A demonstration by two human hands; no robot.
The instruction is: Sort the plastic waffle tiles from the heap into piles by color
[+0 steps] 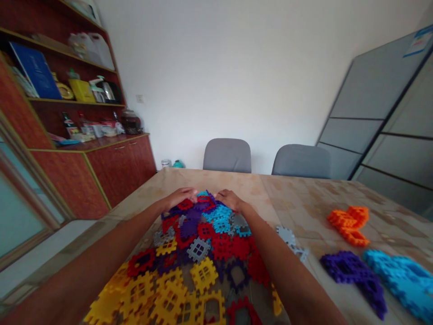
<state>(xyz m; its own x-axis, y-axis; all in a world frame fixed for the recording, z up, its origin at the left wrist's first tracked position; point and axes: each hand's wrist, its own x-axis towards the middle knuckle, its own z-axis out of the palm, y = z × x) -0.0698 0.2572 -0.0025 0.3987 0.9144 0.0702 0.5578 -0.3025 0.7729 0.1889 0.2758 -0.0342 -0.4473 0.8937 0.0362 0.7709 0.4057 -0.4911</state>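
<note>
Both my arms stretch forward over a wide pile of plastic interlocking building tiles with notched edges. My left hand [182, 197] is at the far left side of the pile, its fingers extended beside red and purple tiles, holding nothing that shows. Across from it, my right hand [230, 199] lies against the far right side with loosely bent fingers, nearest to purple and light blue tiles [221, 225]. Between the hands are red and purple tiles [190, 221]. Closer to me lie red tiles [221, 246], a grey window tile [199, 249] and many yellow tiles [169, 301].
Right of my arm on the table [291, 198] lie joined orange tiles [348, 222], purple tiles [353, 271], light blue tiles [402, 275] and loose grey tiles [287, 237]. Two grey chairs [227, 155] stand behind the table. A wooden cabinet [131, 164] is on the left.
</note>
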